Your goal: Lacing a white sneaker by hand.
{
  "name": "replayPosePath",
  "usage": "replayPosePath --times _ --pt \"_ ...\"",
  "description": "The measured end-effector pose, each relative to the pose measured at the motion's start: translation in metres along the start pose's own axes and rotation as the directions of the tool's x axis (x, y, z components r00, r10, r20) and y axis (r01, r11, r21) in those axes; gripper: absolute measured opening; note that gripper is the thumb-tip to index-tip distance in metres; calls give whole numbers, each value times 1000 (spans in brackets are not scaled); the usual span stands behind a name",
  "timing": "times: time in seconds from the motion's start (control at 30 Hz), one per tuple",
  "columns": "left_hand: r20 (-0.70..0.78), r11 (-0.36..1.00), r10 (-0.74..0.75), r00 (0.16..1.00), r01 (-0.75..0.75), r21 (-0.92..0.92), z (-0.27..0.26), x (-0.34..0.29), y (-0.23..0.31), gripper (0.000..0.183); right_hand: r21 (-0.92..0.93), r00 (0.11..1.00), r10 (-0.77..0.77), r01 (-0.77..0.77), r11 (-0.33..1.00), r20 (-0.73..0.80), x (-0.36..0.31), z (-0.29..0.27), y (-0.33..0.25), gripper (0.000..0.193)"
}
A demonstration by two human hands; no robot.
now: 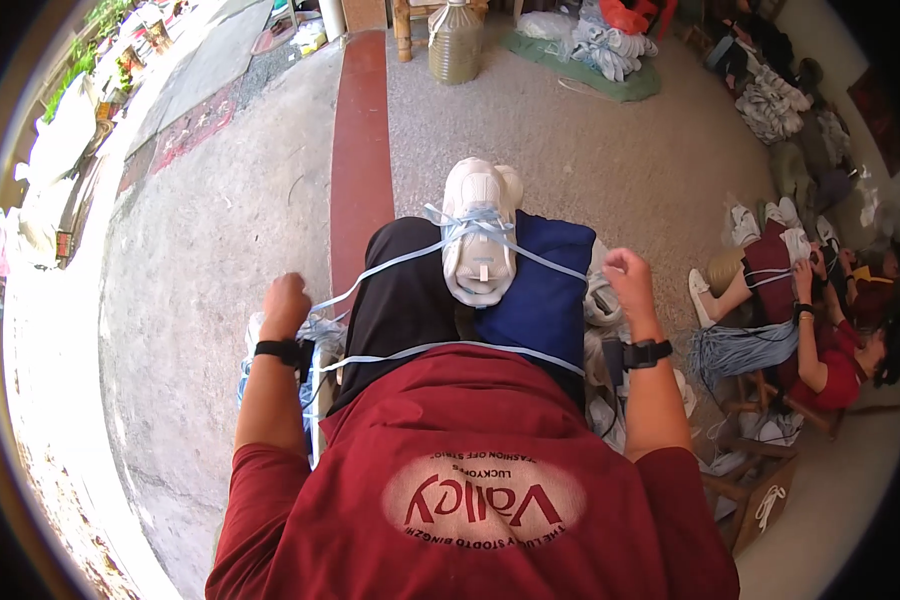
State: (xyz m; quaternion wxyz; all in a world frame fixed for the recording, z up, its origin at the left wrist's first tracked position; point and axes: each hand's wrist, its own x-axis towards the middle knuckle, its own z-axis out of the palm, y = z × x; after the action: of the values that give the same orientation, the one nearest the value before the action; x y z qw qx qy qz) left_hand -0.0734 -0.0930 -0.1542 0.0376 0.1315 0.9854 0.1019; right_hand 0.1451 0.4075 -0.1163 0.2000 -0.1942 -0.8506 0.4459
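Observation:
A white sneaker [478, 255] rests on my lap, with part of a second pale shoe [513, 185] behind it. Light blue laces cross and bunch over its middle. From there one lace end [382, 268] runs taut toward my left hand [286, 303], which is closed on it beside my knee. The other end [550, 263] stretches to my right hand [627, 275], its fingers curled in a pinch; exactly where they grip is hard to see. Under the shoe lies a blue cloth [550, 285] over my right thigh. Another light blue lace [440, 348] lies across my lap.
At my left side sit blue laces [322, 332] by a pale frame. White shoes [602, 300] are piled at my right. Farther right, a seated co-worker [840, 355] handles laces beside a hanging lace bundle [745, 355]. A large bottle [455, 45] stands ahead.

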Motion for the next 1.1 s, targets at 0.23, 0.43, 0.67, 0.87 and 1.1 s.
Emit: replayPosePath --times 0.23,0.43,0.67,0.87,1.1 --pt "-128 859 358 925 -380 -344 -23 51 170 15 -143 973 -216 226 964 83 34 115 -82 18" --pt "232 884 237 943 -110 -455 -22 67 220 30 97 985 -160 165 981 -60 49 135 -81 5" --pt "329 337 252 910 236 -912 4 73 219 24 661 925 163 -361 658 343 57 129 -74 19" --pt "392 270 414 822 300 -915 3 60 223 15 658 952 170 -300 691 255 44 136 -87 24" --pt "211 -277 347 914 315 -908 -11 48 190 13 400 996 -81 65 914 23 22 123 -63 28"
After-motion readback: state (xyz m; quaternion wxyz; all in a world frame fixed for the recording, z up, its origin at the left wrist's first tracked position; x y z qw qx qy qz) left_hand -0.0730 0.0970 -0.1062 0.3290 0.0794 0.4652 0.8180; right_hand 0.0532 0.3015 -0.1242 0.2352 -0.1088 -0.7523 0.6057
